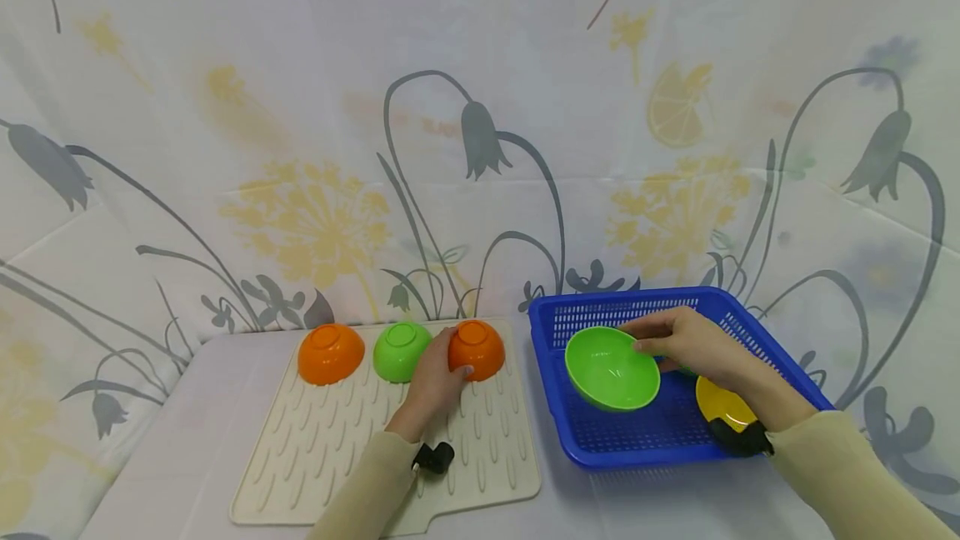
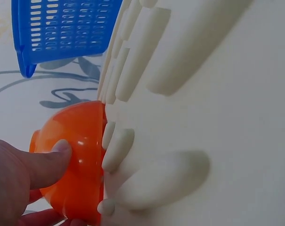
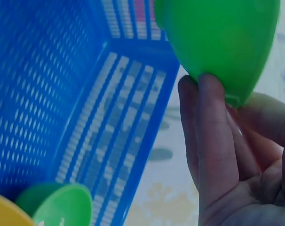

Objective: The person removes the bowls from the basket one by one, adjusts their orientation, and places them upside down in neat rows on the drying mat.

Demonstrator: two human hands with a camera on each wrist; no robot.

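My left hand [image 1: 437, 379] holds an upside-down orange bowl [image 1: 480, 352] at the right end of a row on the cream drying mat [image 1: 480, 473]. In the left wrist view, the thumb lies against this bowl's side and its rim meets the ridged mat. A green bowl [image 1: 400, 352] and another orange bowl [image 1: 330, 354] sit upside down to its left. With fingers and thumb, my right hand [image 1: 693, 344] pinches the rim of a green bowl [image 1: 611, 369], tilted with its hollow towards me, above the blue basket [image 1: 558, 407].
Inside the basket, below the right wrist, lie a yellow bowl [image 1: 723, 402] and another green bowl [image 3: 67, 205], partly hidden. The basket stands just right of the mat on a white cloth [image 1: 180, 423]. Behind rises a flower-patterned curtain [image 1: 480, 40].
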